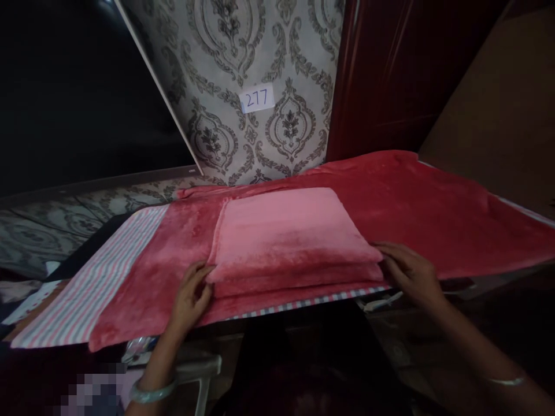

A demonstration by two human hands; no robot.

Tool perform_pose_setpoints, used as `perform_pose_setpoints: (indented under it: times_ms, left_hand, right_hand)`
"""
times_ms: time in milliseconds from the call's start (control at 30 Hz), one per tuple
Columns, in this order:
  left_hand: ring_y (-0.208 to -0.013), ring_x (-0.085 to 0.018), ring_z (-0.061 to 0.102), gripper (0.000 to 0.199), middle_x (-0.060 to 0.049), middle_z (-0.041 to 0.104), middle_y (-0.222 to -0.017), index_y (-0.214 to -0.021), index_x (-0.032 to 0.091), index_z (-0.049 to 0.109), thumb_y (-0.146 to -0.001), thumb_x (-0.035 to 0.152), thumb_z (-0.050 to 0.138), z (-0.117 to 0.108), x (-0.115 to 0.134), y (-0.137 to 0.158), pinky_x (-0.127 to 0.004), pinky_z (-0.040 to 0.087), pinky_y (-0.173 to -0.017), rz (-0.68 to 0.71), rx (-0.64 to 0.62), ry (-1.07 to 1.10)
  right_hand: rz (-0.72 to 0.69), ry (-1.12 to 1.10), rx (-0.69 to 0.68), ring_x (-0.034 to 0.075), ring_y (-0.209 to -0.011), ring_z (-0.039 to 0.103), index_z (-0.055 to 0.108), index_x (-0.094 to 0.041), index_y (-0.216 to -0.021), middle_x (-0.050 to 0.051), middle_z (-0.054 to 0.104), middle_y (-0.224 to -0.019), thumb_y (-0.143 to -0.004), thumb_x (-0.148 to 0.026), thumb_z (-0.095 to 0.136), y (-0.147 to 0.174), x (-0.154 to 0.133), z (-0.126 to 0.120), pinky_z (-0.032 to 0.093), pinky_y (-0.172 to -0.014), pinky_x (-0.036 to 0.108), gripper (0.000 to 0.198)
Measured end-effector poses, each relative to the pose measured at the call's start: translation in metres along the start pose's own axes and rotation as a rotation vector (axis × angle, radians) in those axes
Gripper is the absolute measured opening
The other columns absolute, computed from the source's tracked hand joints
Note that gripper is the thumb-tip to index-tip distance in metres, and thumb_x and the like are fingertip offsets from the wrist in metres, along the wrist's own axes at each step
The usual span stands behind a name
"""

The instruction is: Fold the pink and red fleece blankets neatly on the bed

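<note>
A folded pink plush cloth (286, 225) lies in a layered rectangle on a spread red plush blanket (411, 214). My left hand (191, 292) is at its front left corner, fingertips on the edge and thumb lower, closed on it. At the front right corner, my right hand (414, 274) pinches the folded layers between thumb and fingers. The front folds face me and look slightly darker. Beneath the red blanket, a striped cloth (95, 283) shows at the left and as a thin strip along the front edge.
A large dark screen (87, 86) stands at the left, in front of patterned wallpaper (208, 75). A paper label reading 277 (256, 98) is on the wall. Dark red wood panelling (381, 75) rises at the back right. A pale frame (199, 370) stands below the table's front edge.
</note>
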State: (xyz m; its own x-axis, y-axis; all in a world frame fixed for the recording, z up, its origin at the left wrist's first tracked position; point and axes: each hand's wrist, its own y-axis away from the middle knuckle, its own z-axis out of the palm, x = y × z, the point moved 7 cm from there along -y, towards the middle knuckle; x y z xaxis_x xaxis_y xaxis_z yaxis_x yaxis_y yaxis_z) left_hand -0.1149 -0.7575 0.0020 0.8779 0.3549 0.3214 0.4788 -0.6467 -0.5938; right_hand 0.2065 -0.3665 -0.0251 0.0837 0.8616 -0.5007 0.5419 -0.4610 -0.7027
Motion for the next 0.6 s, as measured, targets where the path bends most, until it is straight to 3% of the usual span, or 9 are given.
perform_pose_setpoints:
  times_ms: [100, 167, 267, 333, 467, 600]
  left_hand:
    - [-0.126, -0.026, 0.059, 0.035, -0.010, 0.064, -0.132, -0.119, 0.023, 0.068, -0.095, 0.040, 0.050, -0.020, 0.010, -0.015, -0.045, 0.048, -0.107, -0.035, 0.046, 0.000]
    - [-0.128, -0.025, 0.059, 0.040, -0.009, 0.066, -0.133, -0.126, 0.023, 0.065, -0.099, 0.043, 0.044, -0.023, 0.022, -0.041, -0.046, 0.046, -0.111, -0.041, 0.037, -0.006]
    - [-0.135, -0.027, 0.055, 0.054, -0.013, 0.062, -0.143, -0.141, 0.019, 0.057, -0.100, 0.050, 0.040, 0.000, 0.047, -0.088, -0.048, 0.041, -0.116, 0.003, -0.080, -0.087]
    - [-0.147, -0.031, 0.041, 0.065, -0.017, 0.047, -0.156, -0.151, 0.017, 0.047, -0.098, 0.055, 0.043, 0.029, 0.063, -0.110, -0.052, 0.034, -0.121, 0.028, -0.193, -0.188]
    - [-0.154, -0.041, 0.020, 0.075, -0.016, 0.027, -0.167, -0.158, 0.023, 0.037, -0.094, 0.060, 0.052, 0.090, 0.078, -0.106, -0.066, 0.023, -0.120, -0.012, -0.419, -0.356]
    - [-0.155, -0.043, 0.015, 0.075, -0.014, 0.022, -0.169, -0.159, 0.027, 0.035, -0.093, 0.059, 0.054, 0.116, 0.079, -0.080, -0.071, 0.018, -0.119, -0.027, -0.452, -0.425]
  right_hand:
    - [-0.031, 0.075, 0.065, 0.026, -0.103, 0.070, 0.071, -0.027, -0.121, 0.007, 0.075, -0.111, -0.099, -0.037, 0.052, -0.022, -0.018, -0.006, 0.056, -0.094, 0.045, 0.030]
    - [-0.089, 0.109, 0.002, 0.028, -0.113, 0.066, 0.067, -0.026, -0.130, 0.009, 0.072, -0.121, -0.102, -0.042, 0.048, -0.054, -0.042, 0.007, 0.052, -0.101, 0.048, 0.038]
    - [-0.192, 0.180, -0.228, 0.031, -0.133, 0.053, 0.052, -0.021, -0.148, 0.014, 0.057, -0.146, -0.103, -0.051, 0.041, -0.100, -0.081, 0.054, 0.043, -0.111, 0.054, 0.055]
    - [-0.225, 0.265, -0.373, 0.034, -0.144, 0.041, 0.043, -0.022, -0.155, 0.015, 0.042, -0.159, -0.102, -0.055, 0.041, -0.114, -0.097, 0.091, 0.038, -0.114, 0.058, 0.063]
    - [-0.158, 0.424, -0.577, 0.042, -0.150, 0.028, 0.039, -0.027, -0.158, 0.012, 0.031, -0.165, -0.099, -0.062, 0.043, -0.091, -0.088, 0.146, 0.030, -0.114, 0.066, 0.069]
    - [-0.124, 0.455, -0.567, 0.039, -0.152, 0.023, 0.035, -0.032, -0.160, 0.007, 0.027, -0.168, -0.100, -0.063, 0.039, -0.057, -0.068, 0.159, 0.025, -0.117, 0.065, 0.067]
